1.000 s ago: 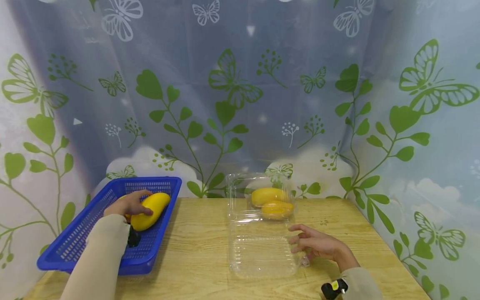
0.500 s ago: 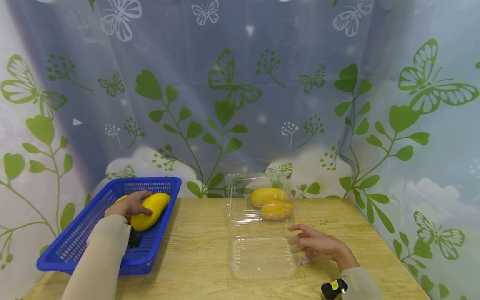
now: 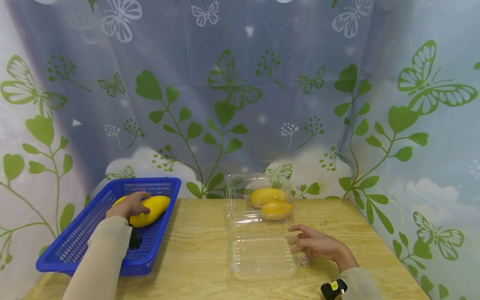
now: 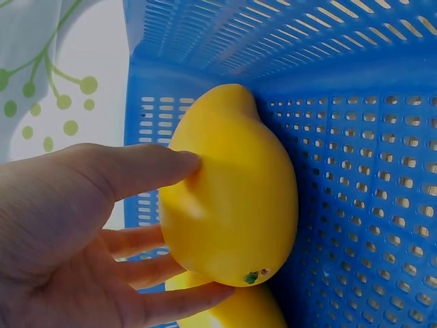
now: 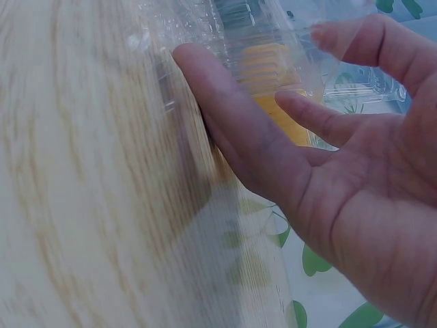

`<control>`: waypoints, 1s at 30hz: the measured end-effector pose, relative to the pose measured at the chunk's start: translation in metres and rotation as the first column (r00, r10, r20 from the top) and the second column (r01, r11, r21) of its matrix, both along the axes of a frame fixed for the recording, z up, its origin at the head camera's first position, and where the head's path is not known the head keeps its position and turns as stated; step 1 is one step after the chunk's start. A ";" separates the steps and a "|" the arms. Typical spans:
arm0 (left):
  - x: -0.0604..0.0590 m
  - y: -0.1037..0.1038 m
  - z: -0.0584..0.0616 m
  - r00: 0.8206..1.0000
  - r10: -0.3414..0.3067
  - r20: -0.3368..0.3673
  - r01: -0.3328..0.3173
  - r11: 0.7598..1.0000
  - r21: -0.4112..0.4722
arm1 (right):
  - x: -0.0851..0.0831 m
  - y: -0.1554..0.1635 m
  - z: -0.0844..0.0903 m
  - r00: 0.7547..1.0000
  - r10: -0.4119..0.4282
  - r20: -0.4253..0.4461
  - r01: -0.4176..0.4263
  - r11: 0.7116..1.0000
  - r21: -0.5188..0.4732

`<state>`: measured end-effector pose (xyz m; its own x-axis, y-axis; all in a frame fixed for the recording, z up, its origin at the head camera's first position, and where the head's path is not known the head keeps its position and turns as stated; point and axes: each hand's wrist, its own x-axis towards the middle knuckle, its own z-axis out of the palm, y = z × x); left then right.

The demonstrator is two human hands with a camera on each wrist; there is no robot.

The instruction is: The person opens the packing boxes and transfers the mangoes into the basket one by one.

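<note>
In the blue basket point(image 3: 60, 264), my left hand point(image 3: 129, 206) grips a yellow mango point(image 3: 151, 211). The left wrist view shows the thumb pressed on the mango point(image 4: 235, 184) and the other fingers reaching around its far side. A second mango point(image 4: 239, 311) lies partly hidden beside it. My right hand point(image 3: 320, 246) holds nothing, its fingers loosely bent at the right side of an open clear plastic box point(image 3: 264, 258). Through the box's far half show two yellow mangoes point(image 3: 276, 209), which also appear as orange-yellow patches behind the right fingers point(image 5: 307, 119) in the right wrist view.
Box and basket stand apart on a wood-grain table point(image 3: 198, 250), the basket at the left edge. A curtain point(image 3: 180, 104) printed with leaves and butterflies hangs behind and along the sides. Dark wrist cameras point(image 3: 333, 288) sit on both sleeves.
The mango in my left hand has turned slightly and lies more level, its near end a little higher. My left hand has shifted slightly with it; the right hand has stayed put.
</note>
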<state>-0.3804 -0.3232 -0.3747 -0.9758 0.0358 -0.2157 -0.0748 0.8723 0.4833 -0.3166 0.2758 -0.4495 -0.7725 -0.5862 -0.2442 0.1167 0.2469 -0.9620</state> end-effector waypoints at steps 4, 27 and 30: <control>0.001 0.000 0.000 1.000 -0.010 -0.005 0.010 1.000 -0.011 | 0.000 0.000 0.000 1.000 0.004 0.000 -0.004 1.000 -0.001; 0.026 0.081 0.053 0.885 -0.320 -0.340 0.312 0.947 -0.079 | 0.003 -0.002 0.003 1.000 0.002 0.002 -0.002 1.000 0.015; 0.036 0.099 0.051 0.881 -0.329 -0.341 0.336 0.941 -0.039 | 0.001 -0.002 0.002 1.000 0.006 0.005 -0.006 1.000 0.010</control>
<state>-0.3444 -0.2240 -0.3238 -0.9193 0.3720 0.1283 0.3886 0.8068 0.4451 -0.3152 0.2736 -0.4473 -0.7676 -0.5885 -0.2540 0.1204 0.2569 -0.9589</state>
